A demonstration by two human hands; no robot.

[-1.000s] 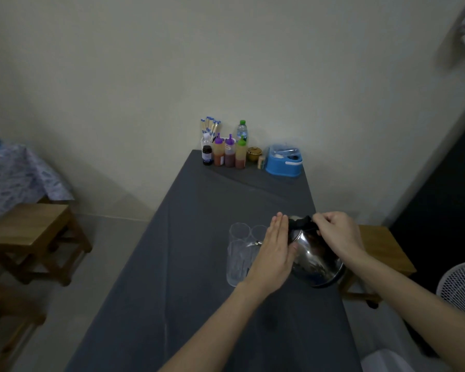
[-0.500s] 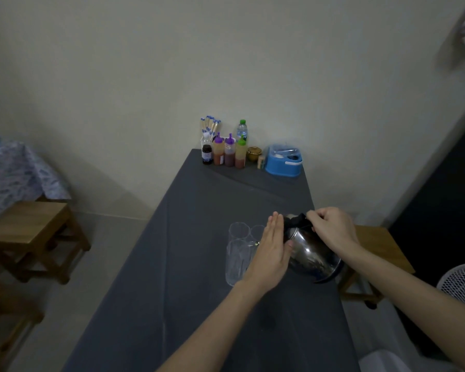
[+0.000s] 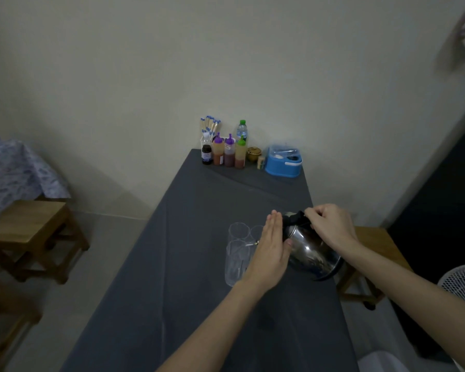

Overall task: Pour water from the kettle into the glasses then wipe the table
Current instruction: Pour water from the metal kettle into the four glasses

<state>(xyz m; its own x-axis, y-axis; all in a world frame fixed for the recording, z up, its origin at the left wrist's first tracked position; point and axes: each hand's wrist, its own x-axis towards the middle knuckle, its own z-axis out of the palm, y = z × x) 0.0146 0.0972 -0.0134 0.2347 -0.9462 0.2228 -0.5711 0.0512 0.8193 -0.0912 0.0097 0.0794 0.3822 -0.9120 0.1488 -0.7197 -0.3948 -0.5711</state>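
The kettle (image 3: 313, 252) is held tipped over the table (image 3: 188, 277), with its top leaning toward the glasses (image 3: 238, 253). The glasses stand close together, just left of the kettle. How many there are cannot be told for sure, because some are hidden behind the left hand (image 3: 271, 253).

The black handle at the top of the kettle is gripped by the right hand (image 3: 330, 228), with its fingers (image 3: 316, 214) curled tight around it. The left hand is flat and open, and its palm is pressed against the side of the kettle to steady it. Nothing is gripped by it.

The kettle is shiny metal, so it is hard and likely slippery. With water inside it is probably heavy, and the weight will shift as it is tipped. The handle is the best place for it to be held, and the side can be propped. If the water is hot, the metal side may burn.

The glasses are clear, thin and easy to break or knock over. They look empty or almost empty, so the pouring seems to be at its start. A slow tip is called for.
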